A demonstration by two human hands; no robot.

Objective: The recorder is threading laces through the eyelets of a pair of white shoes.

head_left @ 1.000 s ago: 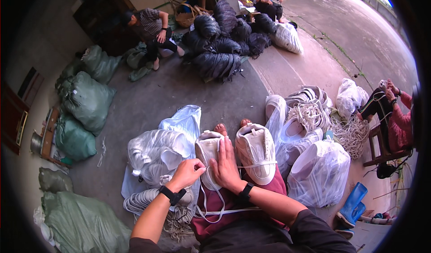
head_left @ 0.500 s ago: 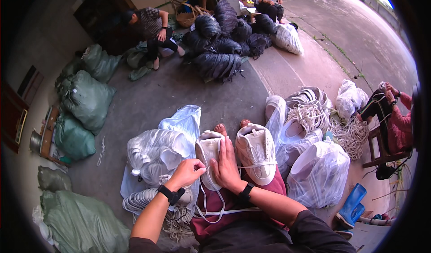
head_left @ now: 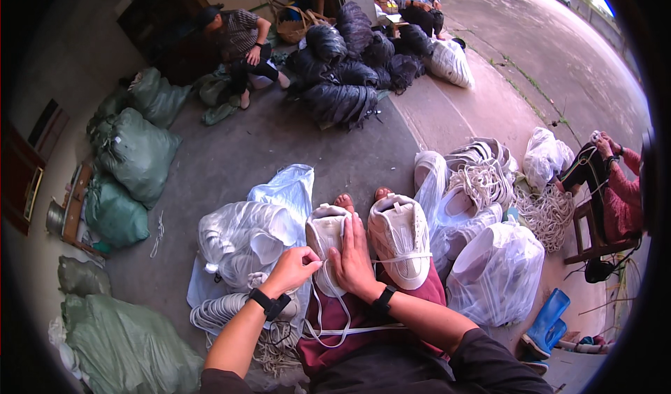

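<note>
shoe (head_left: 325, 244): matt white leather-like | bags (head_left: 498, 272): glossy clear plastic | floor (head_left: 231, 156): rough concrete

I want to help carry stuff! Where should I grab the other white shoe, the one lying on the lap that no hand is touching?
Probably best from above, gripping the white shoe across its sides near the heel end. It lies upper-side up on the lap, clear of the right hand, and its loose lace trails left, so avoid snagging that.

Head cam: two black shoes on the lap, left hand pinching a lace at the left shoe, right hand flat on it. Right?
Not quite: the shoes are white, not black. The head view shows the left shoe and the right shoe on the lap, the left hand pinching a white lace and the right hand flat on the left shoe.
</note>
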